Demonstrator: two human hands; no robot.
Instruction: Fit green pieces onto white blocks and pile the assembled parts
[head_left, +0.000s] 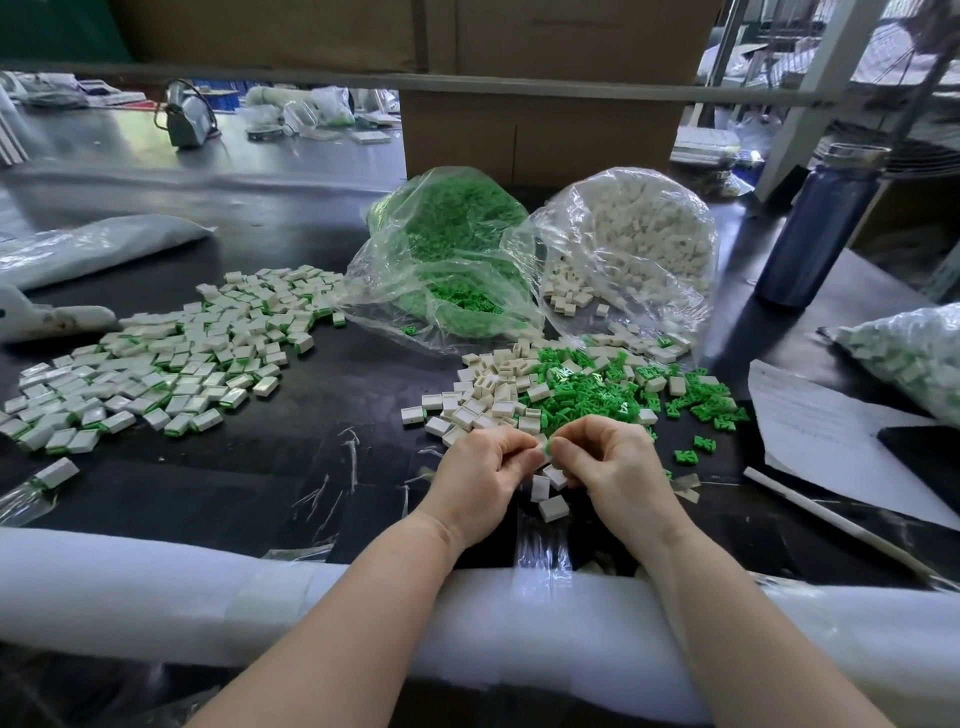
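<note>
A green piece is pinched between left hand and right hand at lower centre; the assembled pile lies well to the left, nearer the left hand.

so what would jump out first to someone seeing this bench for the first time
Probably the two clear plastic bags at the back of the black table, one stuffed with bright green plastic pieces and one with white plastic blocks, both spilling into a mixed heap in front. Next, the wide spread of assembled white-and-green parts on the left. Nearest the camera, the left hand and right hand meet, pinching a small green piece.
</note>
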